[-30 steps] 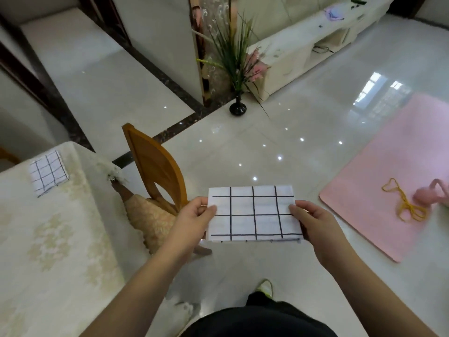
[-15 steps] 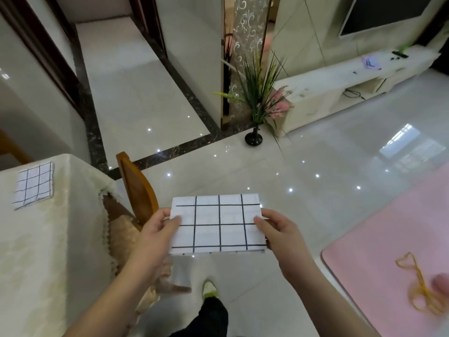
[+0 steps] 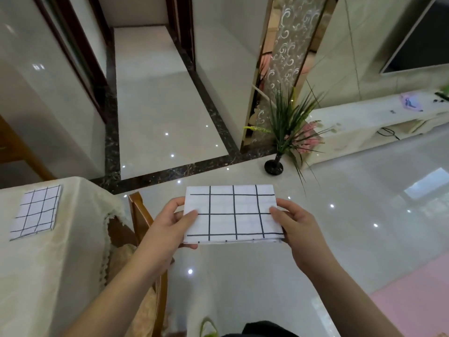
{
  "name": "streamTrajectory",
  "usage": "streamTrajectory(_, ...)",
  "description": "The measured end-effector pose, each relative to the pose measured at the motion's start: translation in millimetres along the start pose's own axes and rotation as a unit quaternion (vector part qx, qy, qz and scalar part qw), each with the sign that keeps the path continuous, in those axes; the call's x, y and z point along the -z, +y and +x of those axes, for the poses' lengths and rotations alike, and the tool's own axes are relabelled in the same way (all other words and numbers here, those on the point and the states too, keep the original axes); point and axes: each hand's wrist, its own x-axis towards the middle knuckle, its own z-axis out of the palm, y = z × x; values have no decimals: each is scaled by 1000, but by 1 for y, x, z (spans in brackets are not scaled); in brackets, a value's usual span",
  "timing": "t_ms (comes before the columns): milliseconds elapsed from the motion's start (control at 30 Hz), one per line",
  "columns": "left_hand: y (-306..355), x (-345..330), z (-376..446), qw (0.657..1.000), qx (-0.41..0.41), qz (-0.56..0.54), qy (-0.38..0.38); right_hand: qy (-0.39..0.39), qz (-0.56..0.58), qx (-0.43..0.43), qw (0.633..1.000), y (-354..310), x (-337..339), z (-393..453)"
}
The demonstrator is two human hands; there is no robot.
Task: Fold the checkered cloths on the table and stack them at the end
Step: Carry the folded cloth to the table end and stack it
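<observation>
Since a second ago our view has swung left and lifted: the pink mat (image 3: 413, 310) has slid almost out at the near right, the hallway now fills the far middle, and the table (image 3: 73, 251) with its lace-edged covering sits closer at the left. Our grip on the cloth has not changed.

We hold one folded checkered cloth (image 3: 232, 214) in the air over the floor, right of the table and above the wooden chair (image 3: 143, 215). Our left hand (image 3: 170, 227) pinches its left edge, thumb on top and fingers curled beneath; our right hand (image 3: 295, 227) clamps the right edge the same way.

As we judge it, this cloth is folded and only needs carrying to the stack. A second folded cloth (image 3: 36, 212) already lies flat on the table's far part, well apart from us. We see no unfolded cloths, though much of the table is out of view.

The held cloth is a neat white rectangle with thin black grid lines, lying level, with layered edges showing along its near side. It looks light and limp, so it should sag if one hand lets go.
</observation>
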Motion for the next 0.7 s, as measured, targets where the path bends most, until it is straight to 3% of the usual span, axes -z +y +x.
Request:
streamTrajectory(267, 30, -13, 85, 997, 5, -53, 47, -59, -14, -1, 998, -40, -7, 115)
streamTrajectory(700, 103, -30, 200, 964, -16, -134, 228, -267, -18, 5, 964, -142, -42, 297)
